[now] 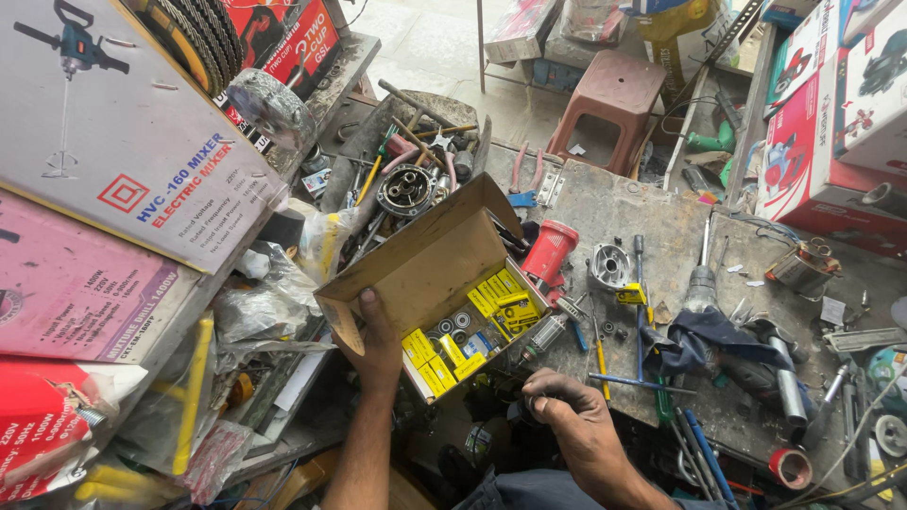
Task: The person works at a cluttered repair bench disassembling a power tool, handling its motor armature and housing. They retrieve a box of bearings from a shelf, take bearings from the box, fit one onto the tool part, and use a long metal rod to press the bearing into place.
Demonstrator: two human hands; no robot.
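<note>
Left grip: my left hand [378, 345] clasps the near edge of the cardboard box [425, 269], thumb up along its outer wall, fingers hidden beneath.
Left arm: my forearm rises straight from the bottom of the view, and the box tips open toward me above the cluttered bench.
Right grip: my right hand [572, 420] is curled closed around a small dark round part [525, 410]; I cannot tell what the part is.
Right arm: it comes in from the lower right, wrist bent inward, knuckles up.
Box contents: small yellow cartons [499, 297] fill the far end and the near corner, with a few loose metal bearings [453, 324] between them.
Box to grip: its open mouth lies just beyond my right hand, near but not touching it.
Beside the box: a red tool body [548, 253] and a grey metal housing [609, 264] lie to its right on the worn bench top [605, 203].
Further right: blue-handled screwdrivers [704, 458] and a dark blue cloth [704, 331] lie well apart from both hands.
Left side: stacked tool cartons [113, 151] lean beside the box.
</note>
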